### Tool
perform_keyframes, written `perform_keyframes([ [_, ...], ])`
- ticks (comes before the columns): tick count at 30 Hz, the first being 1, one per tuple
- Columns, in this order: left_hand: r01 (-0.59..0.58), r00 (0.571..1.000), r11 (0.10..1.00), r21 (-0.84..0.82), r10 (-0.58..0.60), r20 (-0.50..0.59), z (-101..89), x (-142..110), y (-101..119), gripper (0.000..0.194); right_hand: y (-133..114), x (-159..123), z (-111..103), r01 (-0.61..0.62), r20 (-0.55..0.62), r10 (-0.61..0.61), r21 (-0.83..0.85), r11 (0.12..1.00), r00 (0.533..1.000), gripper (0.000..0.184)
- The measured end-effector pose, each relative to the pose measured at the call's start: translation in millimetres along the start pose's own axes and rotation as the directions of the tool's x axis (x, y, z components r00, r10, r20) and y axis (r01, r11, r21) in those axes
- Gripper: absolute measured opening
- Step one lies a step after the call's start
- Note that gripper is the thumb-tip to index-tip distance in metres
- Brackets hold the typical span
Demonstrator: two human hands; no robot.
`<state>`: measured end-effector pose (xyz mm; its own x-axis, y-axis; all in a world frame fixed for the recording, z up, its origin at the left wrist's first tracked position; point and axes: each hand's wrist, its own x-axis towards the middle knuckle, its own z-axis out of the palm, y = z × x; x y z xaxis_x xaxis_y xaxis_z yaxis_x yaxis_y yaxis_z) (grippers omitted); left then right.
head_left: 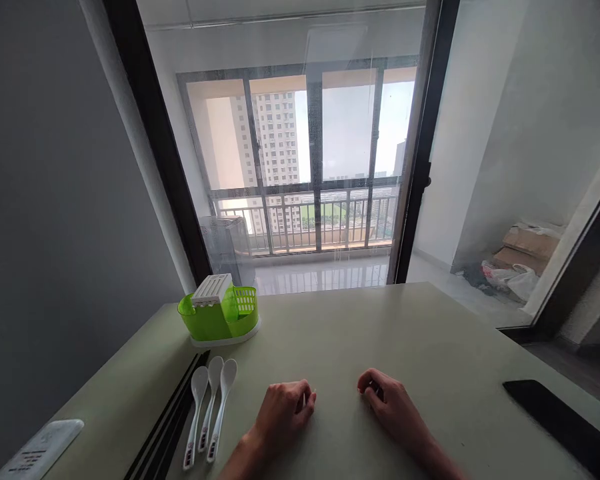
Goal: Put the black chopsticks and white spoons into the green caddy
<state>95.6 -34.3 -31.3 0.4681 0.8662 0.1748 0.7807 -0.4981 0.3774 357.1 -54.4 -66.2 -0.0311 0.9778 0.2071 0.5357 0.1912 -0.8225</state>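
The left hand point(287, 408) and right hand point(389, 405) are rested on the table point(330, 333), fingers loosely curled, nothing gripped. Left of them, three white spoons point(213, 397) are laid side by side, next to dark chopsticks point(180, 415); the spoons would probably be felt as light, stiff, slick and perhaps breakable, best pinched by the handles. Beyond, a green basket point(206, 325) is placed, seemingly of light plastic, best grasped by its rim.

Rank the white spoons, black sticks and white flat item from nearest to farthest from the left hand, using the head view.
From the left hand:
1. White spoons, just to its left.
2. Black sticks, further left, past them.
3. White flat item, farthest left, lower corner of the view.
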Motion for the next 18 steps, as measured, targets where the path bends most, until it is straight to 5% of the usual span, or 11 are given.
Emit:
perform_keyframes([
  [18, 0.007, 1.0, 1.0, 0.016, -0.007, 0.006, -3.8, -0.8, 3.8, 0.031, -0.7, 0.0, -0.7, 0.007, 0.001, -0.007, -0.005, 1.0, 1.0, 0.02],
])
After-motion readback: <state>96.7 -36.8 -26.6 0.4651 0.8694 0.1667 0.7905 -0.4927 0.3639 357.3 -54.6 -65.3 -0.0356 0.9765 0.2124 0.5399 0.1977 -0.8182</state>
